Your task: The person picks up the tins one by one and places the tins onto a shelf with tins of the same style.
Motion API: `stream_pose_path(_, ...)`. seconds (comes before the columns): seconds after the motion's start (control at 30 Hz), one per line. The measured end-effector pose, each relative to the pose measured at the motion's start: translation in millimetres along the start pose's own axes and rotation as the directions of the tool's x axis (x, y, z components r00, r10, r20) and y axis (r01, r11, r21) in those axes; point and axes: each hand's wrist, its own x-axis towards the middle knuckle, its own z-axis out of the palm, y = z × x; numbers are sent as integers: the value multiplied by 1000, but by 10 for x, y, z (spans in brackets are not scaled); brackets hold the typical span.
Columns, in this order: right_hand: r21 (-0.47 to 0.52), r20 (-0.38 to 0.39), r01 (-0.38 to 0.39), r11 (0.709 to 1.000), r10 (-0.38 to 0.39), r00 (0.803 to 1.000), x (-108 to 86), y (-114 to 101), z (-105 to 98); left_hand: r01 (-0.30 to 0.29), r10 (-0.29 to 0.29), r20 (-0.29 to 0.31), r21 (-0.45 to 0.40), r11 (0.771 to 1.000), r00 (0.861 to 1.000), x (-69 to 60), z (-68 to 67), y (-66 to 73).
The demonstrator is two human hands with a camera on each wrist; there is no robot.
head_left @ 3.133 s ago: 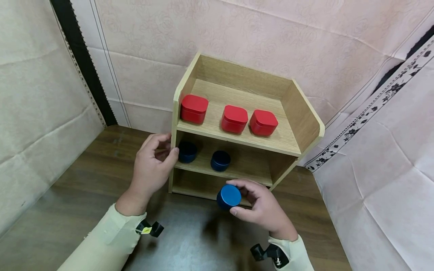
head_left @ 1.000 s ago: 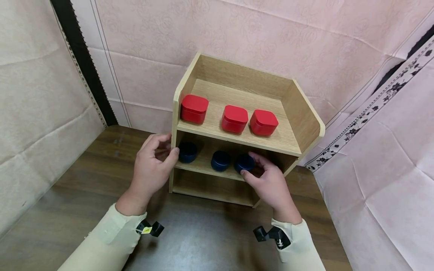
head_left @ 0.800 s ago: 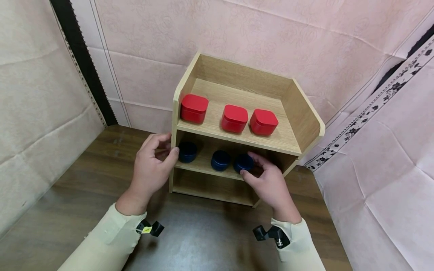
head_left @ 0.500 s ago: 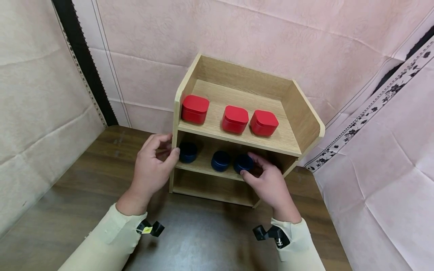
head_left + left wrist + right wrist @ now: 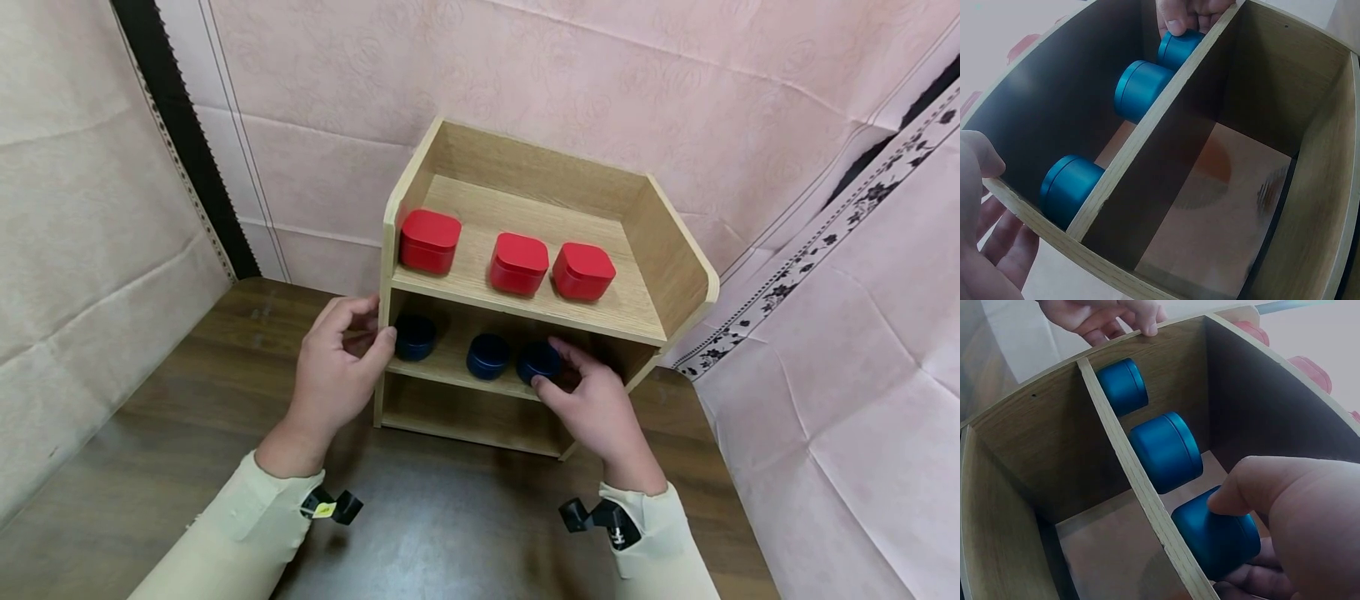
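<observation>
A small wooden shelf unit stands on the table, its left side panel pinched by my left hand with the thumb at the front edge and fingers outside. On the middle level, my right hand holds a round blue tin between thumb and fingers, as the right wrist view also shows. That tin rests at the shelf's front. To its left stand a second blue tin and a third blue tin, the latter close to the left panel.
Three red rounded-square tins sit on the top level: left tin, middle tin and right tin. Pale patterned cloth hangs behind and at both sides. Dark wooden tabletop lies in front.
Since the oldest frame, my right hand has carried the blue tin from in front of the unit onto the middle level. Over the last second it shifted slightly left. My left hand kept its place.
</observation>
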Motion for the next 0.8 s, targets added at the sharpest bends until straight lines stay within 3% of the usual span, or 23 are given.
stream_pose_path(0.33, 7, -27, 25, 1000, -25, 999, -41, -15, -2, -7, 7, -8, -29, 1000, 1000, -7, 9, -5)
stream_pose_path(0.67, 85, -76, 67, 994, -61, 995, -95, 0, 26, 2, -2, 6, -33, 999, 1000, -20, 1, 24)
stream_pose_path(0.8, 87, -93, 93, 992, -85, 992, -143, 13, 29, -80, 80, 5, 4, 997, 997, -59, 11, 51)
